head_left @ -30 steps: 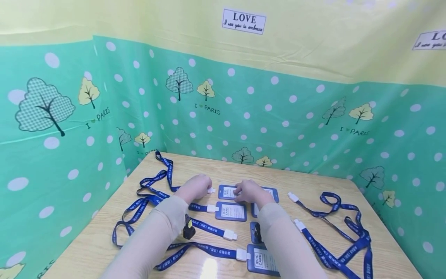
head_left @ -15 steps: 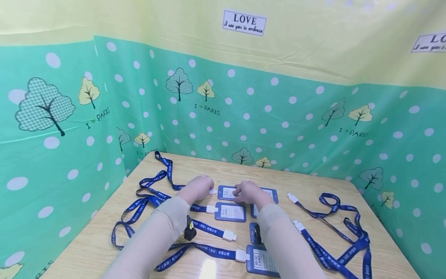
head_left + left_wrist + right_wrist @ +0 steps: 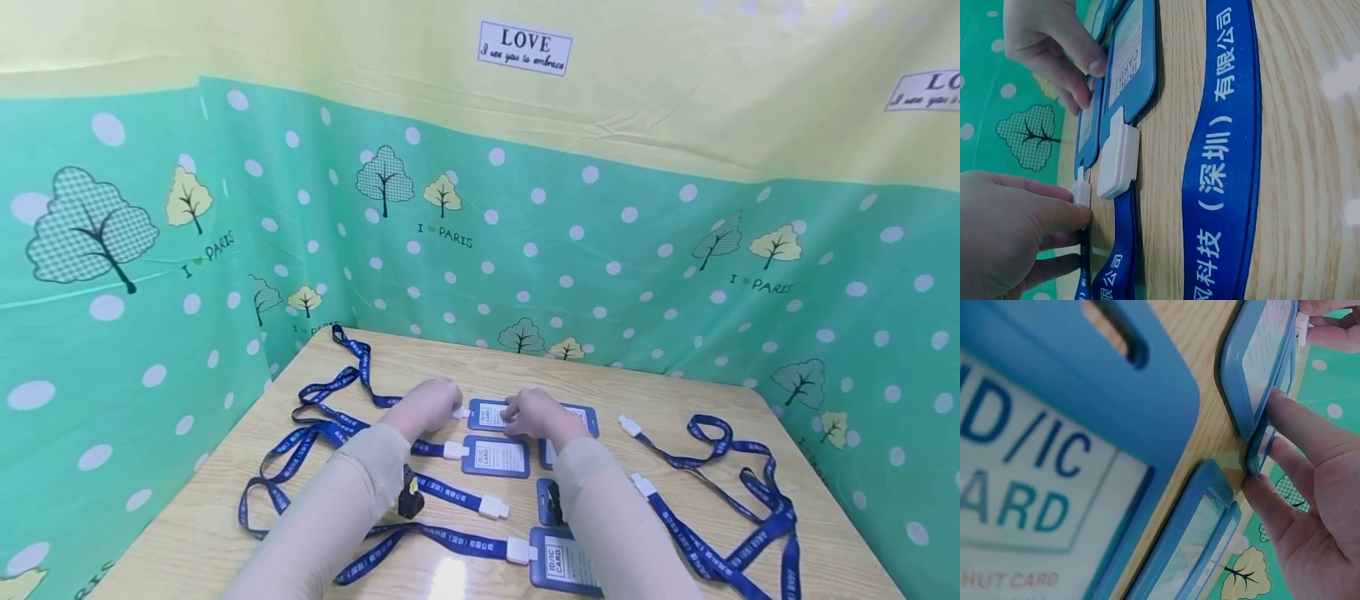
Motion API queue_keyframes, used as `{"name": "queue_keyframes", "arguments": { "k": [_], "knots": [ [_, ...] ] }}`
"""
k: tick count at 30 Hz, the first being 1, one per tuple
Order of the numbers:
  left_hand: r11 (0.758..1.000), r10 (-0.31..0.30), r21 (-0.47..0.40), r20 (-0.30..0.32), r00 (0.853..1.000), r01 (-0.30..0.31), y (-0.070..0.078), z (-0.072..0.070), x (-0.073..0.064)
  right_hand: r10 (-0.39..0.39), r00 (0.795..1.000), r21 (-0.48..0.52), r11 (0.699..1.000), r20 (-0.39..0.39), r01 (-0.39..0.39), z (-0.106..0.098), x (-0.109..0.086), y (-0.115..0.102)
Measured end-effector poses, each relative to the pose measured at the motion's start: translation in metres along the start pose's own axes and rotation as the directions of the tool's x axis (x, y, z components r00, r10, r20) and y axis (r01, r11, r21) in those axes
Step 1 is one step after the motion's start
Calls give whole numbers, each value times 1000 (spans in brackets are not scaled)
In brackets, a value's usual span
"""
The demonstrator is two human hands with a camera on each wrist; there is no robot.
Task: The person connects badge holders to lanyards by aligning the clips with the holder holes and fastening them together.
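My left hand (image 3: 431, 406) pinches the white plastic clip (image 3: 1081, 193) of a blue lanyard between thumb and fingers. The clip's narrow tip meets the slotted end of the farthest blue ID card holder (image 3: 486, 414) on the left; whether it has passed through the slot is too small to tell. That holder lies flat, and my right hand (image 3: 538, 414) holds it by its long edges, covering its right part. Nearer, a second card holder (image 3: 497, 456) has a white clip (image 3: 1119, 164) attached. In the right wrist view, fingertips (image 3: 1277, 395) touch the far holder's edge.
More blue card holders lie on the wooden table, one nearest holder (image 3: 564, 560) with a lanyard attached. A loose lanyard clip (image 3: 493, 506) lies left of centre. Blue lanyards (image 3: 780, 517) spread at right, others at left. A green patterned curtain (image 3: 570, 250) encloses the table.
My left hand has shifted slightly right with the clip, closing the gap to the farthest left card holder. My right hand has stayed nearly still.
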State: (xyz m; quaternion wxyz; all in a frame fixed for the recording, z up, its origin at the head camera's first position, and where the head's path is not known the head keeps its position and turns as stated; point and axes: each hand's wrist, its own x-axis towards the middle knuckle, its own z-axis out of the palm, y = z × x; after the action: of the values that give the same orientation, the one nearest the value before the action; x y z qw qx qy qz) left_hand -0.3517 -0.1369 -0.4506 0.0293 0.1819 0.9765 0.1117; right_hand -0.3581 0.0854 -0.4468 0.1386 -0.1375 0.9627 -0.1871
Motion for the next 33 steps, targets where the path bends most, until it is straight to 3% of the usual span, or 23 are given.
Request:
{"name": "queue_keyframes", "arguments": {
  "k": [10, 19, 33],
  "knots": [
    [1000, -15, -14, 3, 1000, 15, -4, 7, 0, -19, 1000, -8, 1000, 8, 19, 2, 1, -1],
    [1000, -10, -22, 29, 1000, 10, 2, 2, 1, -16, 1000, -11, 1000, 9, 16, -1, -1, -1],
    [999, 47, -1, 21, 999, -47, 0, 3, 6, 1, 1000, 3, 1000, 2, -1, -2, -1, 0]
  ]
}}
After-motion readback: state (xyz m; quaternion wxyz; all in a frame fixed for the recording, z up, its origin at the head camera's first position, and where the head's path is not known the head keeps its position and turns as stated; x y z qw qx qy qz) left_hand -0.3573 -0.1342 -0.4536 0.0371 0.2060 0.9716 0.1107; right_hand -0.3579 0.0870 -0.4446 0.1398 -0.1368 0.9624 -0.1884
